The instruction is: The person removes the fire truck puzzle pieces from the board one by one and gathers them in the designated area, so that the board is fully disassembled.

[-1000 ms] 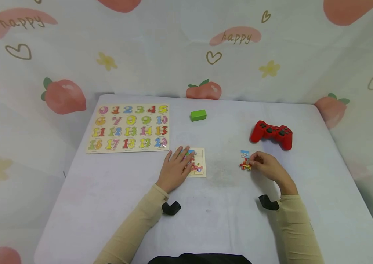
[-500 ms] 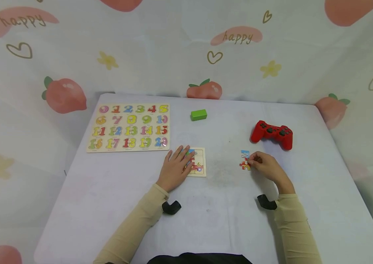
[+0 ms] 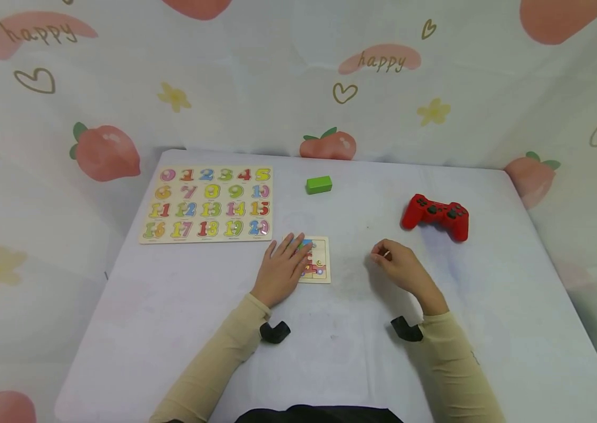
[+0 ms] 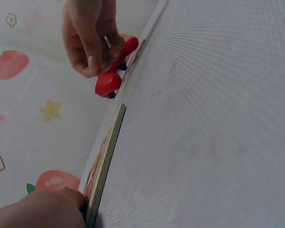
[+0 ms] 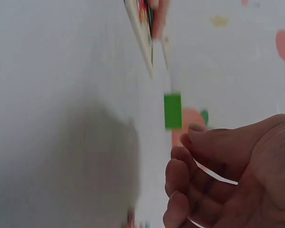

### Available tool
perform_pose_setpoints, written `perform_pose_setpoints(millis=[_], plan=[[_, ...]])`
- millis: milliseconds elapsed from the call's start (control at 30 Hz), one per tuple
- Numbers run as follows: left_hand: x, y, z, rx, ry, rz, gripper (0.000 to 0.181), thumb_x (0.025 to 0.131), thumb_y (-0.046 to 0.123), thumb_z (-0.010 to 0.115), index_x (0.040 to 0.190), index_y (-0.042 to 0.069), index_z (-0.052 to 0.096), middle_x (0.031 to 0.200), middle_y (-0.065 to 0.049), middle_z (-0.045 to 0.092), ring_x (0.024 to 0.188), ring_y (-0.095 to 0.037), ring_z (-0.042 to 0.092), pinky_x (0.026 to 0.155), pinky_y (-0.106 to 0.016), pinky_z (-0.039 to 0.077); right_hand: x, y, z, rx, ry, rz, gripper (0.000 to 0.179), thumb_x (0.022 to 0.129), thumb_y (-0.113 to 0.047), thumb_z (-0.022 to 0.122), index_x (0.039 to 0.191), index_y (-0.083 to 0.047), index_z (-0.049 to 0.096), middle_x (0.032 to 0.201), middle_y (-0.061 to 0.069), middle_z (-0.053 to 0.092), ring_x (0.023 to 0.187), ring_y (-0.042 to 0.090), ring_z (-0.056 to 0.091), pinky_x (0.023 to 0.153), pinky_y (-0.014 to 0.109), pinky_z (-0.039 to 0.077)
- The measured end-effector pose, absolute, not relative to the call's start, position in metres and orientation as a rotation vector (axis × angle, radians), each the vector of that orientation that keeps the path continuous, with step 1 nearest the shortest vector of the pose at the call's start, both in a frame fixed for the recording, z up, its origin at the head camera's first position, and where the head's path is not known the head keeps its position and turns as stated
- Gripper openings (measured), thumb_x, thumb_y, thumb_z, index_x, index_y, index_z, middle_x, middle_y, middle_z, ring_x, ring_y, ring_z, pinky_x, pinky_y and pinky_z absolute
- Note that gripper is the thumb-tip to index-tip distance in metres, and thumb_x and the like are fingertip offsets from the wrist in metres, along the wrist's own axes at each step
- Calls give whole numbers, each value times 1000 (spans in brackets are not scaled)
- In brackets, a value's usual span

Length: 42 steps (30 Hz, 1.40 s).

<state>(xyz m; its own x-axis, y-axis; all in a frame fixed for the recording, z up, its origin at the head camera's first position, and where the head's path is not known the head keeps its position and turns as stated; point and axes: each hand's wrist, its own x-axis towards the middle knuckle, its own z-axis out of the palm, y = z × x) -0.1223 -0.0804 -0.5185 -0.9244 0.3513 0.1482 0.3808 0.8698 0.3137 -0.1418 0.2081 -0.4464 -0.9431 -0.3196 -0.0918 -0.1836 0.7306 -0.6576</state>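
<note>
Peach-printed cloth (image 3: 256, 76) rose behind the white tabletop (image 3: 330, 358) as my left hand (image 3: 279, 273) lay flat, fingers spread, across the left part of a small picture puzzle (image 3: 321, 258), roughly midway between the tabletop's left and right edges. My right hand (image 3: 404, 267) hung above the surface to the puzzle's right, apart from it, thumb and forefinger drawn narrowly together; whether they held anything, I could not tell. One number board (image 3: 200, 200) lay by the far left corner, a green block (image 3: 319, 185) near the far edge, a red game controller (image 3: 436, 214) toward the far right corner.
</note>
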Motion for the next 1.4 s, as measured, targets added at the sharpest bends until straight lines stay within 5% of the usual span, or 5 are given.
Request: perform_pose_setpoints(millis=[433,1400], plan=[[-122,-80,-516,-575,-2925,-533,44,103,37,38,145,27,44,155,5,31,146,-18,22,116,-51,16,-128,121,-462,-678,2730,-876,23,89,-14,68,106,-1,59,85,4,56,71,13,51,63,26,45],[-122,-79,-513,-554,-2894,-577,42,101,36,43,141,25,50,153,3,37,144,-20,27,116,-51,19,-125,112,-464,-660,2809,-808,15,88,-13,70,96,-7,59,84,3,54,73,14,51,66,29,47]])
